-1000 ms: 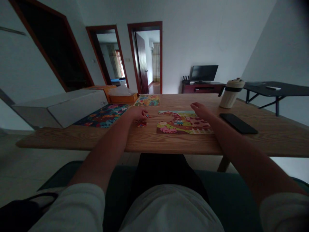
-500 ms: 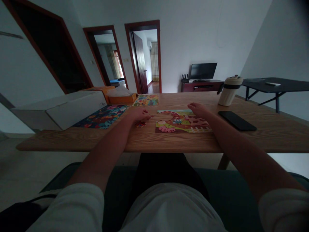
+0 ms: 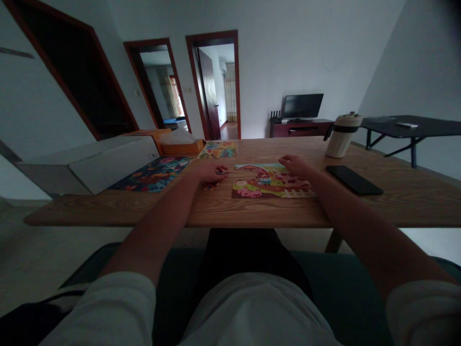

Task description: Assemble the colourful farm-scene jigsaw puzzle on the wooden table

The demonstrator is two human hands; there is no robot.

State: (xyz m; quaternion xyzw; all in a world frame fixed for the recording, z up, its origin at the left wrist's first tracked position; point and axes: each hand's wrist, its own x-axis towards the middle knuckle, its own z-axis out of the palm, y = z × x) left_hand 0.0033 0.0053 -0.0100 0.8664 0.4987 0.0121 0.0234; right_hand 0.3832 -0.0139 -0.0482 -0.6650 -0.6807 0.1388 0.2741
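A jigsaw puzzle with a farm scene lies flat on the wooden table, partly assembled, with a bare gap at its left side. My left hand is just left of that gap, fingers closed around a small dark puzzle piece. Beneath this hand, a few loose puzzle pieces rest on the wood, partly covered. My right hand lies over the puzzle's upper right part, fingers loosely extended and holding nothing visible.
To the left are a dark blue picture puzzle, a long white box and an orange box. Another colourful puzzle lies farther back. At right are a black phone and a cream tumbler.
My left hand has curled over the loose pieces and now has a piece between its fingers. My right hand has stayed nearly still, shifting slightly down.
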